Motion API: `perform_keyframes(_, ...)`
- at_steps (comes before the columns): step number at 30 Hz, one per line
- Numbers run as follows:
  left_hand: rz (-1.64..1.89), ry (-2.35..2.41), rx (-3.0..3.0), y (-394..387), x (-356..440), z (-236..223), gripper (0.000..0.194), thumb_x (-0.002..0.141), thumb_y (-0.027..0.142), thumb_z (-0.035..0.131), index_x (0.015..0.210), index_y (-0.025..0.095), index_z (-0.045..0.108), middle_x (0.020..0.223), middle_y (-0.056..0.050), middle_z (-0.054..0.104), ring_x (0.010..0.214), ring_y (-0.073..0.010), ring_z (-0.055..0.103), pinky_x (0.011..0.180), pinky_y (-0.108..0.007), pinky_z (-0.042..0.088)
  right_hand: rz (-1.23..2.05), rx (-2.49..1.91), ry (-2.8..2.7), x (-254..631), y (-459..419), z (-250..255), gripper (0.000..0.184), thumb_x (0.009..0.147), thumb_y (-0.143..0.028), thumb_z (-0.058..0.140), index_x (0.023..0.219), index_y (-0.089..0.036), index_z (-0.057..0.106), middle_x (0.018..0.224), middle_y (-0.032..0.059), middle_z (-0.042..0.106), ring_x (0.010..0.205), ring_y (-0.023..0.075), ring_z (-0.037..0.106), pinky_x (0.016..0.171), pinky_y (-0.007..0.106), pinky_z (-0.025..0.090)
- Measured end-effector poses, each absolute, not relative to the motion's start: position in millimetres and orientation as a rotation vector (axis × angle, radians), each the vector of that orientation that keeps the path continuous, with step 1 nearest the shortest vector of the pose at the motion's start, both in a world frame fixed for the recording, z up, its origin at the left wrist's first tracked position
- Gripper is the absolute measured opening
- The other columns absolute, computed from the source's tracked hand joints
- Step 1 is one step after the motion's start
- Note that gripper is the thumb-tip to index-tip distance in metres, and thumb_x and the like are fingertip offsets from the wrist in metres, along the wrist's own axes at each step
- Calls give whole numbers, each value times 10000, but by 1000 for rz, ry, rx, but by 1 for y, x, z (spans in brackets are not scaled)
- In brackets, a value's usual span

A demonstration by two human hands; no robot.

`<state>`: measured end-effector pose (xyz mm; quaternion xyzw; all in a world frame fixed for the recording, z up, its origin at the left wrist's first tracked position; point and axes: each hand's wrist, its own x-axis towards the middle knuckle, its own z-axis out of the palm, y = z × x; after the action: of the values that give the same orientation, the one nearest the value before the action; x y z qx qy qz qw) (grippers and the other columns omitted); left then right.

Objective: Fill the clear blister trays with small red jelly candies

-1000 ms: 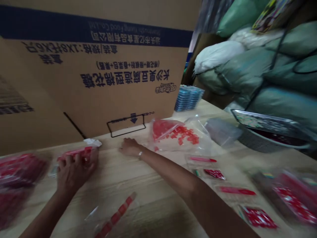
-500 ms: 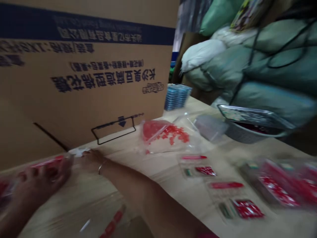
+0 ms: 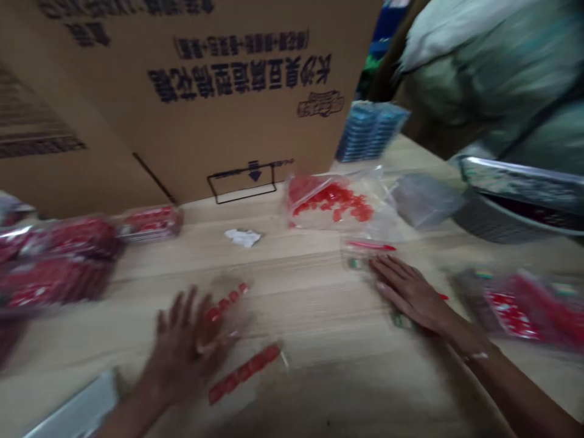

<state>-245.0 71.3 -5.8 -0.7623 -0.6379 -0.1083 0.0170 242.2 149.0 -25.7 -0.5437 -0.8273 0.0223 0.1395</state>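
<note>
Red segmented strips (image 3: 244, 374) in clear film lie on the light wood table (image 3: 328, 280), touching or just beside the left hand (image 3: 185, 350), whose blurred fingers (image 3: 176, 319) are spread wide; any grip cannot be confirmed. The right hand (image 3: 413, 295) lies flat, fingers close together, on a clear packet (image 3: 365, 246) of red pieces. Farther off stand a clear bag of red pieces (image 3: 331, 204) and a brown cardboard carton (image 3: 182, 121).

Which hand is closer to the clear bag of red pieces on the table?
Right. The right hand is just in front of the clear bag of red pieces and to its right; the left hand is farther, front and left of it.
</note>
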Motion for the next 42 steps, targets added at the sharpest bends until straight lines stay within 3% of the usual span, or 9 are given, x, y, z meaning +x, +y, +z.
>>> perform_keyframes(5,-176,-2005,-2546,16,-188,-21,641,820,547,521,1359,210,440,1524,-187,256,1390,-402,205,1022,-634,274,134,-1507,-2548,166,118,-41,528,948,-450,315,1371,-164,448,1407,140,466,1317,292,379,1038,541,296)
perform_keyframes(11,-419,-1883,-2526,-29,-199,1,797,863,582,423,1482,172,134,1553,-204,134,1423,-369,126,1082,-588,206,333,-1239,-2624,62,85,-12,488,966,-395,355,1406,-188,399,1498,103,331,1396,310,218,1092,593,157)
perform_keyframes(17,-238,-1619,-2659,-100,-198,-20,911,792,655,498,1452,84,238,1424,-206,437,1359,-331,329,1082,-456,294,756,-611,-2869,54,19,-11,738,893,-565,449,1469,-145,258,1513,128,292,1409,261,201,1161,467,96)
perform_keyframes(23,-463,-1450,-2485,-105,-193,-41,409,868,264,552,1255,137,505,1183,-144,651,1201,-275,537,952,-378,470,699,-564,-2896,59,1,-3,736,854,-526,552,1431,-135,316,1435,134,424,1361,260,289,1160,487,62)
perform_keyframes(27,-537,-1327,-2517,-100,-202,-42,286,909,214,471,1170,153,572,1153,-134,664,1192,-261,553,904,-335,520,487,-510,-2893,54,-2,-3,654,859,-452,569,1381,-109,375,1355,143,499,1267,271,400,1136,505,163)
perform_keyframes(31,-600,-1286,-2547,-111,-208,-29,312,904,123,448,1188,185,559,1161,-126,665,1116,-219,613,856,-298,550,313,-364,-2774,57,-14,-3,342,954,-260,446,1280,-166,492,1260,98,584,1104,216,538,1056,443,347)
perform_keyframes(36,-909,-1445,-2461,-104,-158,8,222,874,138,544,1085,195,583,1085,-121,696,910,-181,695,738,-249,574,658,-619,-2296,98,-12,11,218,955,-232,457,1122,-238,597,1116,55,654,1008,156,608,876,297,505)
perform_keyframes(38,-1136,-1620,-2471,-84,-123,20,164,907,230,508,1055,212,576,974,-74,715,814,-160,704,658,-224,570,825,-761,-2074,122,-2,14,223,916,-231,523,1131,-241,580,1038,56,667,954,159,635,818,287,531)
perform_keyframes(42,-1344,-2130,-2451,-24,-68,14,252,897,279,507,1135,202,531,776,9,677,544,-112,621,513,-219,529,950,-1102,-1756,159,30,-2,479,869,-290,578,1315,-246,408,989,46,653,805,155,655,710,283,557)
